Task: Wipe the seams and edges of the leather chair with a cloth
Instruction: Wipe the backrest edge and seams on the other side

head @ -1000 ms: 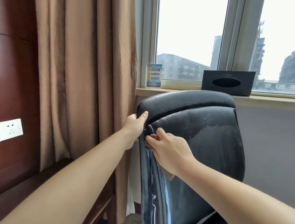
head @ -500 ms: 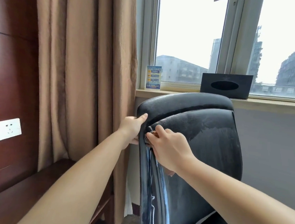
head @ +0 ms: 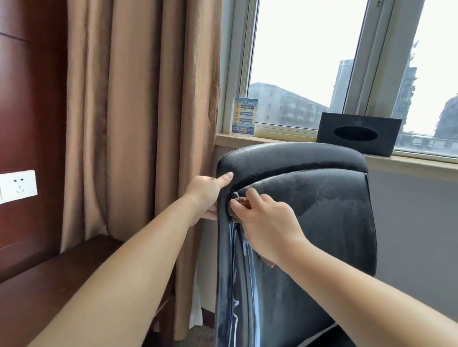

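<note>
The left hand (head: 207,196) gripped the chair (head: 315,207) edge at nine o'clock; the right hand (head: 267,225) pinched a cloth (head: 243,202) against its seam.

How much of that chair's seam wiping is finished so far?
Done: wet streaks shine along the leather chair's left side seam. In hand: the right hand presses a brownish cloth into the upper left corner seam while the left hand grips the chair's edge. Left: the top seam and right edge show no such streaks.

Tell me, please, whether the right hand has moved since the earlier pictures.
Yes. The right hand with the cloth has crept slightly up the seam, closer to the chair's top edge.
</note>
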Tool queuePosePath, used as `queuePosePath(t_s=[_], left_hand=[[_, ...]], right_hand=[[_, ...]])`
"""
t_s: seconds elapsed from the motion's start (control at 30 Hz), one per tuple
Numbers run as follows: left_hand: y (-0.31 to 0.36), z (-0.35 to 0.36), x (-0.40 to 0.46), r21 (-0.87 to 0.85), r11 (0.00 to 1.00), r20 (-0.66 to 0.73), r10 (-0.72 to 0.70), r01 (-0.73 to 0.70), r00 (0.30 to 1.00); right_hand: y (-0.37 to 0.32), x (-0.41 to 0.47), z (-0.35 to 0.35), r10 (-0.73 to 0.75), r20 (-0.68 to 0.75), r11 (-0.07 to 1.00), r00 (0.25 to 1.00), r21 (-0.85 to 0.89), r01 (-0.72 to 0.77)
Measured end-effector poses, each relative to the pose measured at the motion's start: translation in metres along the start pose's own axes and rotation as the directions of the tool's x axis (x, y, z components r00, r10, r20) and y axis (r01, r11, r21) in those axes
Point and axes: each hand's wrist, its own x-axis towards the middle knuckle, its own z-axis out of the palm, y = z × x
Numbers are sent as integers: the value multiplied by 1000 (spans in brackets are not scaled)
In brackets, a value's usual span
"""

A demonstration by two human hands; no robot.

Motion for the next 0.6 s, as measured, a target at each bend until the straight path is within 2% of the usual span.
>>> queuePosePath(t_s=[0.13,0.3,0.5,0.6], left_hand=[[1,-1,-2,-12,1000,19,0,0,1000],[1,0,-2,-38,999,16,1,-1,1000],[0,-1,-1,-43,999,34,9,-8,999],[-1,0,0,-36,999,27,31,-30,999]], right_hand=[[-7,-15,8,-25,7,1000,1000,18,25],[-2,4,4,40,-54,999,998,18,-39],[3,-9,10,-95,0,996,996,-4,95],[11,-1,5,-82,6,997,997,-10,82]])
